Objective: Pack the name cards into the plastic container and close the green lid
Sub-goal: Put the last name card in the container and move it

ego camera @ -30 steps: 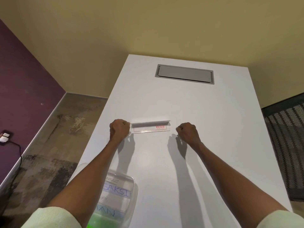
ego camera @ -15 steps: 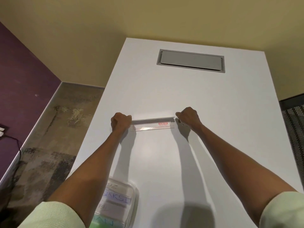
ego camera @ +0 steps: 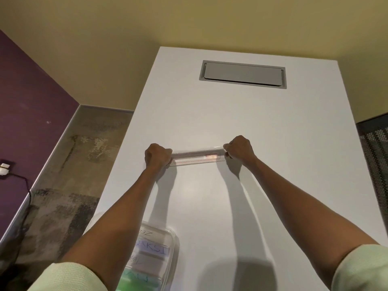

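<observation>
Hands gripping name card (ego camera: pixel 197 158) at its 2 short ends: left hand (ego camera: pixel 157 154) curling round left end, right hand (ego camera: pixel 239 148) pinching right end. Card spanning gap between fists, sitting at or just above white table (ego camera: pixel 252 114), mid-table. Judging it light, stiff, clear, slippery; end grips suiting it. Plastic container (ego camera: pixel 165 246) lying near table's front edge, holding other cards, well apart.

We see a white table (ego camera: pixel 231 206) with a grey hatch (ego camera: pixel 243 77) set flush near its far end. Left of it, mottled floor (ego camera: pixel 69 185) meets a purple wall (ego camera: pixel 31 114), where what may be a plug (ego camera: pixel 4 168) trails a dark cable (ego camera: pixel 23 183).
</observation>
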A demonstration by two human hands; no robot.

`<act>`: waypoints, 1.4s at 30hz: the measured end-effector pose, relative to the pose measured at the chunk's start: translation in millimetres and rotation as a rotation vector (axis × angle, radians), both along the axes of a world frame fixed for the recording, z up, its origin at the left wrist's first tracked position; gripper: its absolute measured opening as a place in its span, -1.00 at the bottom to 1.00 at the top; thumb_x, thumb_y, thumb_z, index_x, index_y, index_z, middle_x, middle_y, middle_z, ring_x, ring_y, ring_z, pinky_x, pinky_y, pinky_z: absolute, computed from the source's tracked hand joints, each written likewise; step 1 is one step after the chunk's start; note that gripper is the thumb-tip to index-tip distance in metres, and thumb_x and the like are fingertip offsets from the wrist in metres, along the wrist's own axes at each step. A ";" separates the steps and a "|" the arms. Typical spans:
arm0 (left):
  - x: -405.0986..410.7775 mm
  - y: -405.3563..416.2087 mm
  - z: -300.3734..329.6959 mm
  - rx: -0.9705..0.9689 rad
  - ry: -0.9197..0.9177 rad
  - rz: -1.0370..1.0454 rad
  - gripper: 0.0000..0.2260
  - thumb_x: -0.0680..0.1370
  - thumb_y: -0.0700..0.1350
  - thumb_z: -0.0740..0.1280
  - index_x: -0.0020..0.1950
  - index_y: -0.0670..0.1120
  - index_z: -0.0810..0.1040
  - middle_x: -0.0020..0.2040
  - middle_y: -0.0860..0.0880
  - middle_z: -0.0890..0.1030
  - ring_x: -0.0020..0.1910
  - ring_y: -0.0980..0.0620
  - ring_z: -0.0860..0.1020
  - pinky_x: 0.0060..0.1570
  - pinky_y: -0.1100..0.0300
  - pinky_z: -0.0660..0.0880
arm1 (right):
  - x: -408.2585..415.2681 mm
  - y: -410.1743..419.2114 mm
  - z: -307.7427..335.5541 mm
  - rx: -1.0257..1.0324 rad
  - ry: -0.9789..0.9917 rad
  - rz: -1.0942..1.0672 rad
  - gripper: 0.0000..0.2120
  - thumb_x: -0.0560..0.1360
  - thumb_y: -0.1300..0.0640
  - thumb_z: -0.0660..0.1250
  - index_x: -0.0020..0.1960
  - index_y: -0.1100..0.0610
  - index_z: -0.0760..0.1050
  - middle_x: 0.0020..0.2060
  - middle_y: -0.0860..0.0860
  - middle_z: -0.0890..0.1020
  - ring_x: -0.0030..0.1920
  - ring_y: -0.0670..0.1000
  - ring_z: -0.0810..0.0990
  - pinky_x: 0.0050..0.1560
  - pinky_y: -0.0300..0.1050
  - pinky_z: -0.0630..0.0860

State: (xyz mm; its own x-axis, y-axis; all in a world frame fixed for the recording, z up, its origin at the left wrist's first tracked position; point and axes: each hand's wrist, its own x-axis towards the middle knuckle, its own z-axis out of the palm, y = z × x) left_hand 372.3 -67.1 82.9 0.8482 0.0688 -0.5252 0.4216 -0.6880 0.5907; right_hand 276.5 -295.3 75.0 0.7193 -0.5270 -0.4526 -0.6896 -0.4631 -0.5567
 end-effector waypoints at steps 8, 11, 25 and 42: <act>-24.6 -8.6 17.9 -0.171 -0.053 0.020 -0.82 0.48 -0.20 0.40 -0.32 -0.20 0.64 -0.33 -0.16 0.63 -0.40 -0.06 0.55 -0.16 -0.03 0.63 | -28.0 -11.5 1.2 -0.023 -0.052 -0.155 -0.75 0.38 0.21 0.28 -0.16 0.42 0.58 -0.19 0.31 0.67 -0.30 0.07 0.54 -0.25 0.00 0.53; -35.1 -10.7 12.6 -0.183 -0.139 -0.033 -0.84 0.49 -0.23 0.37 -0.23 -0.26 0.68 -0.25 -0.22 0.68 -0.34 -0.03 0.54 -0.09 -0.13 0.64 | -42.2 -13.6 -0.9 0.011 -0.119 -0.246 -0.77 0.38 0.21 0.30 -0.19 0.41 0.58 -0.20 0.30 0.67 -0.35 0.00 0.45 -0.30 -0.06 0.49; -62.3 -26.3 0.3 -0.074 -0.242 -0.104 -0.85 0.44 -0.16 0.46 0.00 -0.08 0.72 0.01 -0.04 0.72 -0.14 0.07 0.55 -0.23 0.35 0.36 | -96.5 -15.2 -20.4 0.136 -0.309 -0.500 -0.83 0.40 0.21 0.48 -0.01 0.21 0.69 -0.05 0.09 0.73 -0.11 -0.08 0.60 -0.08 -0.30 0.43; -66.0 -26.9 -39.8 0.054 -0.217 -0.325 -0.96 0.33 -0.19 0.42 -0.27 -0.11 0.67 -0.30 -0.04 0.66 -0.25 -0.07 0.57 -0.25 0.10 0.53 | -120.1 -23.2 -58.0 0.078 -0.217 -0.438 -0.84 0.38 0.15 0.46 -0.04 0.11 0.71 -0.12 0.05 0.74 -0.12 0.01 0.66 -0.15 -0.20 0.46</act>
State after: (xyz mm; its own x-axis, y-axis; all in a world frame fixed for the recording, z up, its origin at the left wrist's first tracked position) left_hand 306.3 -93.9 43.2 0.9210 -0.1992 -0.3347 0.0460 -0.7977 0.6013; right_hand 156.5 -318.4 17.0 0.5199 -0.7715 -0.3668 -0.6744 -0.1071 -0.7306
